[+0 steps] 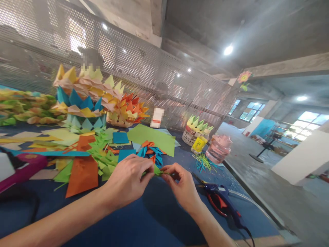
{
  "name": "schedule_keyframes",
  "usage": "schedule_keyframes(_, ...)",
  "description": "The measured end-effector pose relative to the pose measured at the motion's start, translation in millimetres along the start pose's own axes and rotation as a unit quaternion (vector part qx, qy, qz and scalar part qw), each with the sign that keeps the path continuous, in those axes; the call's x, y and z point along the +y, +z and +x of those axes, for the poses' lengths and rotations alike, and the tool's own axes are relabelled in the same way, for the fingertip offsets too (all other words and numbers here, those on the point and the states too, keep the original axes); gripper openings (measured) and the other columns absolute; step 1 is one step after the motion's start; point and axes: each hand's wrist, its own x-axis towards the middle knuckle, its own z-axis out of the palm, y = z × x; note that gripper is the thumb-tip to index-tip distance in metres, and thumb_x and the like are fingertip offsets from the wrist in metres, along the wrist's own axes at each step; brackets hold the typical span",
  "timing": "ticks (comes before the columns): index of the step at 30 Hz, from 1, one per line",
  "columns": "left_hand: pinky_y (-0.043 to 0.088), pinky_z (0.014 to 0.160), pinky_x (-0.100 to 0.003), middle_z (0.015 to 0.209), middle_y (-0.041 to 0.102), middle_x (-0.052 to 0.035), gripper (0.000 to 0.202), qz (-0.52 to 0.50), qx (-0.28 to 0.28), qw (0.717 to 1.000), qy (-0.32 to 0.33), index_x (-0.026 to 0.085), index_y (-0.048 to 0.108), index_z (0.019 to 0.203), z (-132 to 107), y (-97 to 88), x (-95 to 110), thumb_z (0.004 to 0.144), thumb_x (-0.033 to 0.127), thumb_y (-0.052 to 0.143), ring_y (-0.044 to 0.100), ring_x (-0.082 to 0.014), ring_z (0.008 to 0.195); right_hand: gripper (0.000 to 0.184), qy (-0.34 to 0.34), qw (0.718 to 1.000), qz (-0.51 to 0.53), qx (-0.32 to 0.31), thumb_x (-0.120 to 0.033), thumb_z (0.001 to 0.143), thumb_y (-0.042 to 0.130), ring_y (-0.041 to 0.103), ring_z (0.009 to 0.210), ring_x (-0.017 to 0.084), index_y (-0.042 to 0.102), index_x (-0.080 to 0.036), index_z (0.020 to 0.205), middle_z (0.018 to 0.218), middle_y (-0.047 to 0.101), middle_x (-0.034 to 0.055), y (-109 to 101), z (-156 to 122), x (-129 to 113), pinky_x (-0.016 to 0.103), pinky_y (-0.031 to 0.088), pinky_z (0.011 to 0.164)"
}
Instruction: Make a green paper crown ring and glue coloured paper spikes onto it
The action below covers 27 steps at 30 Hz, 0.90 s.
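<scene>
Left of the fingers: orange paper sheet, seemingly laid within easy reach. Green folded pieces heaped nearer. Left hand, fingertips closed, pinches a green paper piece between both hands; right hand pinches its other end, apparently to steady it. Right of the fingers: glue gun, handle slanting nearward, likely for quick grabbing.

Over the table, a paper piece is held between the left hand and the right hand, with sheets spread to the left, a glue gun laid to the right, and 1 bottle and 1 jar (the jar rightmost) set behind it.
</scene>
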Motion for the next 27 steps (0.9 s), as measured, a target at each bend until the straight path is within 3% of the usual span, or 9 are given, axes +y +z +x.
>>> schedule_keyframes(5,0.038,0.072,-0.032,0.066,0.061,0.0034,0.014,0.000,-0.004,1.000,0.007,0.019,0.055,0.073,-0.1,-1.4,-0.3,0.086,0.015,0.051,0.055,-0.0163,0.066,0.017,0.011,0.999,0.034,-0.020,-0.029,0.079,0.067,0.066,0.080,0.016,0.056,-0.020,0.071,0.088,0.072,0.0038,-1.2,1.8,0.7,0.025,0.051,0.071)
schedule_keyframes(10,0.039,0.074,-0.033,0.070,0.063,0.0023,0.014,0.000,-0.007,1.000,0.013,0.019,0.056,0.076,-1.7,1.5,-1.3,0.087,0.015,0.050,0.058,-0.0168,0.068,0.018,0.006,1.000,0.016,0.009,-0.029,0.077,0.069,0.061,0.068,0.013,0.057,-0.019,0.069,0.073,0.067,0.0004,1.2,0.1,3.0,0.023,0.048,0.065)
schedule_keyframes(13,0.040,0.077,-0.035,0.077,0.067,0.0013,0.012,0.004,-0.003,1.000,0.003,0.020,0.058,0.093,-2.6,4.3,-3.2,0.086,0.012,0.053,0.061,-0.0179,0.071,0.017,0.000,1.000,-0.003,0.028,-0.027,0.078,0.068,0.057,0.064,0.012,0.057,-0.018,0.068,0.068,0.063,-0.0011,3.5,-1.7,3.3,0.023,0.046,0.063)
schedule_keyframes(17,0.038,0.087,-0.041,0.086,0.071,-0.0020,0.037,0.018,-0.007,1.000,0.003,0.021,0.053,0.120,-3.0,6.5,-4.9,0.084,0.011,0.057,0.064,-0.0205,0.080,0.011,-0.021,0.999,-0.010,0.038,-0.022,0.079,0.067,0.060,0.067,0.012,0.058,-0.020,0.085,0.073,0.065,-0.0023,7.4,-4.9,2.5,0.023,0.047,0.065)
schedule_keyframes(21,0.037,0.088,-0.043,0.086,0.071,-0.0025,0.024,0.021,-0.031,0.999,0.004,0.021,0.064,0.104,-2.8,5.8,-3.6,0.082,0.011,0.061,0.063,-0.0220,0.085,0.023,-0.064,0.997,-0.030,0.028,-0.017,0.081,0.064,0.065,0.073,0.013,0.056,-0.023,0.101,0.080,0.069,-0.0026,10.6,-7.0,1.6,0.023,0.050,0.072)
schedule_keyframes(24,0.038,0.086,-0.041,0.078,0.068,-0.0001,0.013,0.008,-0.041,0.999,-0.003,0.021,0.066,0.085,-2.3,4.7,-2.3,0.082,0.010,0.061,0.061,-0.0200,0.081,0.021,-0.090,0.994,-0.063,0.025,-0.015,0.082,0.063,0.066,0.074,0.013,0.058,-0.023,0.102,0.082,0.069,-0.0018,10.9,-7.4,0.9,0.023,0.051,0.072)
schedule_keyframes(27,0.038,0.084,-0.040,0.073,0.066,0.0003,0.013,0.005,-0.040,0.999,-0.004,0.019,0.065,0.078,-2.1,4.1,-1.6,0.083,0.008,0.059,0.059,-0.0187,0.077,0.017,-0.115,0.987,-0.110,0.013,-0.015,0.083,0.063,0.066,0.078,0.014,0.064,-0.023,0.098,0.088,0.071,0.0005,9.6,-7.1,-0.2,0.024,0.051,0.074)
